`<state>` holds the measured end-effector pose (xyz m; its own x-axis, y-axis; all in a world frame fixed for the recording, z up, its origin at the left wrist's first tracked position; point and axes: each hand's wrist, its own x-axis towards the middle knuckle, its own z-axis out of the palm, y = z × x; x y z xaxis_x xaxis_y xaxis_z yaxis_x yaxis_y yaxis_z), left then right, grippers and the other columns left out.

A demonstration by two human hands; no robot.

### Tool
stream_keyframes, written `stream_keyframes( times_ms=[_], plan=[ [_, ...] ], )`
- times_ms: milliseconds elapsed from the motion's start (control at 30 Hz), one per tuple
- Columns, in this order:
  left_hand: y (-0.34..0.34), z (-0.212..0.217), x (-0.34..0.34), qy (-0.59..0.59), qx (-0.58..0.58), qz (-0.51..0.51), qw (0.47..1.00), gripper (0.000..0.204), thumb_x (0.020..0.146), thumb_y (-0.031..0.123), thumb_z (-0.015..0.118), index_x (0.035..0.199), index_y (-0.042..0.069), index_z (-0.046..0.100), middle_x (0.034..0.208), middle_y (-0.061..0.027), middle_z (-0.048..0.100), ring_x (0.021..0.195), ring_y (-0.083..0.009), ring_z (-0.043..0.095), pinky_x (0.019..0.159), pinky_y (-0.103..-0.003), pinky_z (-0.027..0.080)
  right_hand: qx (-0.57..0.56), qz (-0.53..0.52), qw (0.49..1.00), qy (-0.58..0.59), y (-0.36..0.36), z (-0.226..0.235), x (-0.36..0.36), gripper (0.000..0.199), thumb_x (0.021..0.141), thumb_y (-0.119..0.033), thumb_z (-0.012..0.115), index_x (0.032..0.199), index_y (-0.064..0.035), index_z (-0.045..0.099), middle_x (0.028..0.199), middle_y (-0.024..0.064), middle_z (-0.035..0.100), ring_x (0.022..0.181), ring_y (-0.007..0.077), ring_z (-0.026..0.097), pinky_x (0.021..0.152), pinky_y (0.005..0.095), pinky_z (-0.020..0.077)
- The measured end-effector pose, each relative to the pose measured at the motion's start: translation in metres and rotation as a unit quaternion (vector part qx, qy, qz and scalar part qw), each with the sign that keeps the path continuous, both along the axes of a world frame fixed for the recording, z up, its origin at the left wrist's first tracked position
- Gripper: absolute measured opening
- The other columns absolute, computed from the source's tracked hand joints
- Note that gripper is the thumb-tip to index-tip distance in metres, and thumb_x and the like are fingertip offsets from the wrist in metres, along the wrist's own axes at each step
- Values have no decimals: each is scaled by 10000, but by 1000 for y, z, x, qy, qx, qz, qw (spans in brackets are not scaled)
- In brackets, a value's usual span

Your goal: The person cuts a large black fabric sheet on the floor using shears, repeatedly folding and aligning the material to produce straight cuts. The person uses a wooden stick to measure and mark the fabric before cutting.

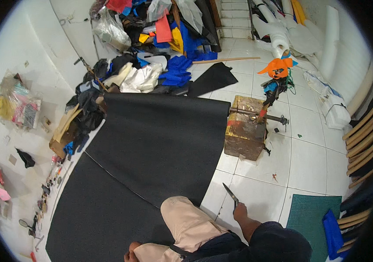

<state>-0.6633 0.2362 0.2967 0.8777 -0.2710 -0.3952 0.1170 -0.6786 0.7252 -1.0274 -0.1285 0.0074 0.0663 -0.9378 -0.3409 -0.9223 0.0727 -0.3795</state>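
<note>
"Right hand (241, 213)?"
"Clenched round scissors (230, 193), just right of the black fabric sheet (147, 153) spread across the floor (304, 168)."
"Left hand (131, 253)?"
"Bottom edge, beside the knee (148, 253), mostly hidden; grip, can't tell."

The black sheet (151, 139) looks matt and smooth, the scissors (230, 192) metal; farther right, a metal rod (277, 118) crosses a rough, scuffed block (244, 143) on glossy tiles (308, 163).
</note>
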Motion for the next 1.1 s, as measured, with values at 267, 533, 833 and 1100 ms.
stream_keyframes(
  times_ms=[267, 533, 833, 1100],
  plan=[
    [32, -45, -12, -195, 120, -1, 973, 608, 880, 285, 513, 1389, -39, 442, 1457, -291, 376, 1365, -435, 346, 1133, -497, 283, 151, 291, 924, 197, -24, 41, 42, 240, 874, -198, 601, 1007, -10, 672, 1048, 186, 670, 996, 333, 662, 841, 441, 543],
    [41, -21, -73, -252, 100, 6, 963, 581, 871, 323, 605, 1306, -38, 467, 1310, -267, 468, 1226, -420, 459, 1067, -483, 350, -60, 560, 825, -53, -6, 58, 259, 902, 799, -653, 647, 1496, -161, 353, 1539, 224, 278, 1430, 401, 253, 1141, 582, 206],
    [28, 66, -78, -94, 144, -78, 982, 514, 783, 223, 656, 1186, -36, 471, 1167, -278, 484, 1095, -454, 492, 934, -524, 426, 127, 437, 881, 128, -43, 79, 330, 429, 973, -477, 468, 1219, -179, 653, 1215, 197, 634, 1202, 320, 570, 999, 518, 430],
    [-37, 140, -76, 192, 280, -209, 917, 544, 825, 420, 624, 1205, 35, 567, 1197, -215, 531, 1154, -387, 522, 938, -520, 459, 200, 36, 957, -205, -143, 327, 368, 734, 967, -572, 472, 1355, 51, 504, 1364, 231, 533, 1270, 337, 500, 1064, 400, 368]
  ],
)
